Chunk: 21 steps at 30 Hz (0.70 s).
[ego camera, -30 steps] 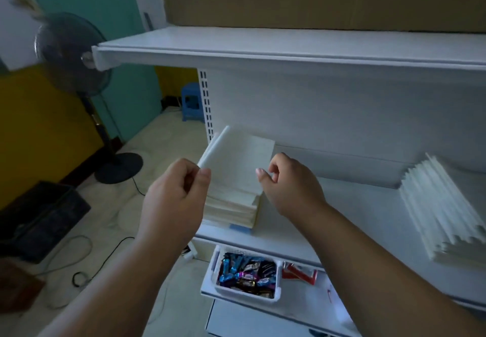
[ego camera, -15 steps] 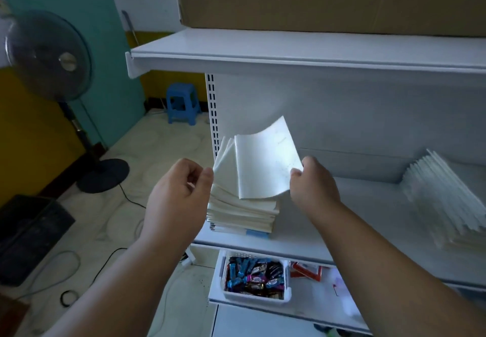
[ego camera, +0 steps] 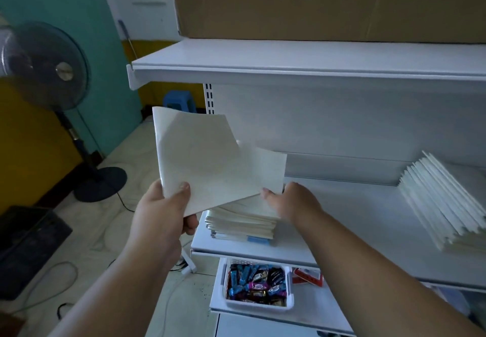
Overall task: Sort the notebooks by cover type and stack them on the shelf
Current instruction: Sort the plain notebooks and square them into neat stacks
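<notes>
My left hand (ego camera: 163, 213) grips the lower left corner of a pale notebook (ego camera: 200, 157), thumb on its cover, holding it tilted above the stack. My right hand (ego camera: 292, 200) pinches the right edge of a second pale notebook (ego camera: 268, 168) that lies just over the left stack of notebooks (ego camera: 242, 223) at the left end of the white shelf (ego camera: 342, 218). A blue cover shows at the bottom of that stack. A second, fanned stack of white notebooks (ego camera: 441, 200) leans at the shelf's right end.
A cardboard box (ego camera: 315, 2) sits on the upper shelf (ego camera: 289, 60). Below, a white basket of wrapped sweets (ego camera: 255, 286) stands on a lower shelf. A standing fan (ego camera: 47, 65), a blue stool (ego camera: 178, 100), a black crate (ego camera: 26, 244) and cables are on the floor at left.
The top notebook has been lifted off the left stack and now sits in my left hand, higher and further left. My right hand dropped to another notebook's edge.
</notes>
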Each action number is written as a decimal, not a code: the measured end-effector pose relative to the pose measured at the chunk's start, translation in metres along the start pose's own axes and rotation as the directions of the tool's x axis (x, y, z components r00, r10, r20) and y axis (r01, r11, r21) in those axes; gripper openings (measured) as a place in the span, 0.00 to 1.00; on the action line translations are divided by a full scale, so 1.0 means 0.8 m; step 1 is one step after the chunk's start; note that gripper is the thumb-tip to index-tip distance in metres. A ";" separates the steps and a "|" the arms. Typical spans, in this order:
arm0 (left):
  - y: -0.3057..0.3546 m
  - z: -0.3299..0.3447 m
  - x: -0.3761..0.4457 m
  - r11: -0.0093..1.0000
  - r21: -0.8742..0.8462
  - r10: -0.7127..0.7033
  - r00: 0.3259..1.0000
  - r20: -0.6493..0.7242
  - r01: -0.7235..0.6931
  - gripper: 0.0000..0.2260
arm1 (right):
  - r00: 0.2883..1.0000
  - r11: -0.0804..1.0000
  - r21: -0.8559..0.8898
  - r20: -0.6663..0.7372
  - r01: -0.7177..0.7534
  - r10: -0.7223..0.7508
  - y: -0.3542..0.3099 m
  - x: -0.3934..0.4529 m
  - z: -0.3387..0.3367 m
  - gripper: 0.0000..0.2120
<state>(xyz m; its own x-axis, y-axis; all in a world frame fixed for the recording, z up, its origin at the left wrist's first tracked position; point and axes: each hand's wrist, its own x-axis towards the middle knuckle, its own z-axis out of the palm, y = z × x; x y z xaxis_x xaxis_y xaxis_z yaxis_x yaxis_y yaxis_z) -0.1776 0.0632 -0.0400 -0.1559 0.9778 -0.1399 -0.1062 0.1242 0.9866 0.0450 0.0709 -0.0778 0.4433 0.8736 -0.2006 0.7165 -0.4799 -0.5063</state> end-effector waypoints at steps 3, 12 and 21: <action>0.002 -0.004 -0.005 1.000 -0.027 0.006 1.000 0.013 -0.006 0.03 | 0.991 0.994 -0.110 -0.134 -0.001 -0.014 0.003 0.003 -0.011 0.23; 0.001 0.000 -0.010 0.999 0.019 -0.040 0.999 0.033 0.039 0.08 | 0.972 0.985 -0.174 -0.228 0.010 -0.050 -0.005 0.005 -0.007 0.13; -0.004 0.005 -0.005 0.999 0.028 -0.041 0.997 0.070 0.039 0.10 | 0.954 0.963 0.232 -0.291 0.140 -0.069 0.013 -0.005 -0.038 0.06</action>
<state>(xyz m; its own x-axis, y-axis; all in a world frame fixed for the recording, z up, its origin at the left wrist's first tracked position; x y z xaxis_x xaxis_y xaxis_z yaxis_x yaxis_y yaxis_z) -0.1722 0.0593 -0.0425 -0.0824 0.9813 -0.1739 -0.0845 0.1670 0.9823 0.0671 0.0599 -0.0565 0.5305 0.8432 0.0872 0.6269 -0.3211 -0.7098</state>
